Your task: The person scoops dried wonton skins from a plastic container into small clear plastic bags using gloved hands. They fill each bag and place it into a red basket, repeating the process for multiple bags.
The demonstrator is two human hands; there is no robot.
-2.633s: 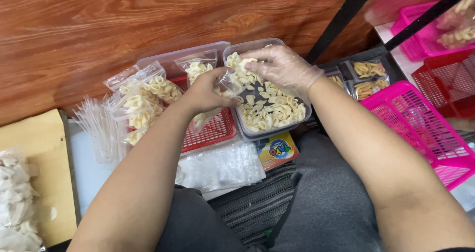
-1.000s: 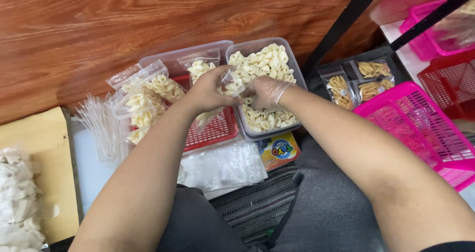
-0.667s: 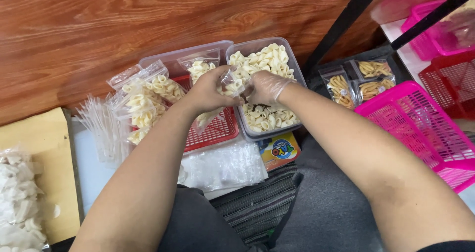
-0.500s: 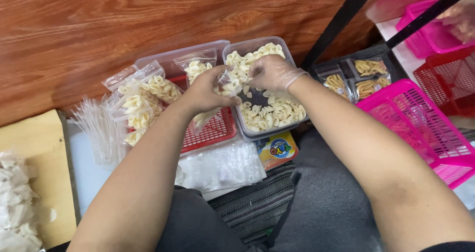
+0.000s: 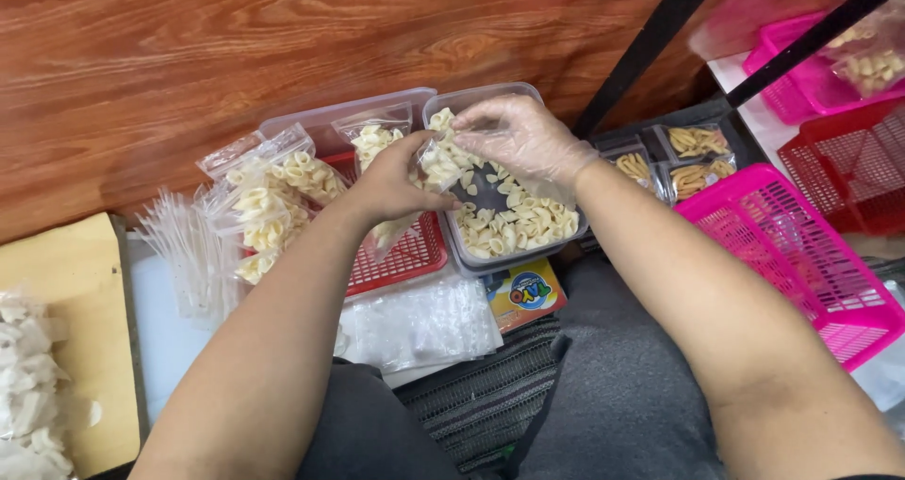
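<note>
Fingers of the bare left hand (image 5: 394, 180) pinch a small clear plastic bag (image 5: 415, 183) partly filled with pale shell-shaped crackers, holding its mouth up over the red mesh basket (image 5: 401, 258). The right hand (image 5: 523, 139), in a thin clear glove, has its grip closed loosely on a few crackers at the bag's mouth, above the clear rectangular plastic tub (image 5: 504, 192) of the same crackers. Flat empty bags (image 5: 419, 322) lie nearer the lap. Filled bags (image 5: 269, 192) crowd the left; a pink basket (image 5: 801, 254) stands right; wooden wall (image 5: 283, 37) behind.
</note>
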